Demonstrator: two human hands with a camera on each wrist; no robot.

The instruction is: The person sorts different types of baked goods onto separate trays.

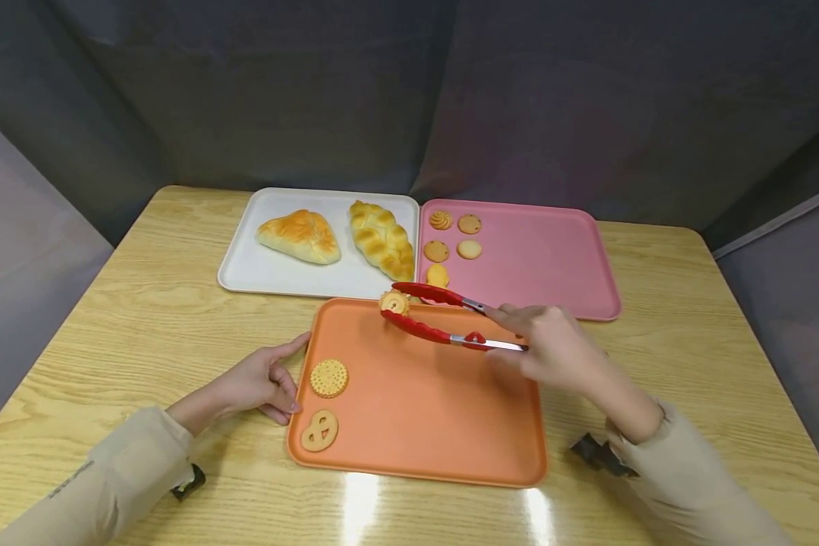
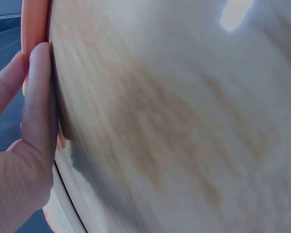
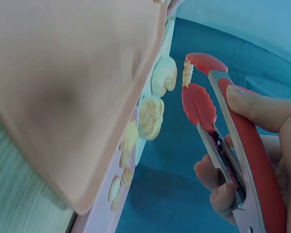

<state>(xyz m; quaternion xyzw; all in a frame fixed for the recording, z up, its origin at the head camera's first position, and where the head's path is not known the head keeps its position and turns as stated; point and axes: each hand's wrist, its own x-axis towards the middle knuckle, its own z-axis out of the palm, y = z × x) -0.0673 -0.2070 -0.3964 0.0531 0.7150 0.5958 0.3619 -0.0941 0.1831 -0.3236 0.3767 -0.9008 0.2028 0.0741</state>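
My right hand (image 1: 556, 349) grips red-tipped metal tongs (image 1: 474, 341). Between the tong tips is a round, scalloped cookie (image 1: 394, 303), held above the far left part of an orange tray (image 1: 437, 409). The right wrist view shows the tongs (image 3: 252, 160) pinching that cookie (image 3: 187, 73) edge-on, my thumb on one arm and fingers on the other. At the tray's left edge, my left hand (image 1: 262, 383) touches the rim with its thumb and fingers. Inside the tray, near that side, lie a round dotted cracker (image 1: 329, 378) and a pretzel-shaped cookie (image 1: 320, 431).
Behind the orange tray, a white tray (image 1: 246, 273) bears a triangular pastry (image 1: 302, 236) and a braided bread (image 1: 382, 241). Beside it on the right, a pink tray (image 1: 546, 265) has several small cookies (image 1: 469, 249) along its left side. All stand on a wooden table (image 1: 109, 326).
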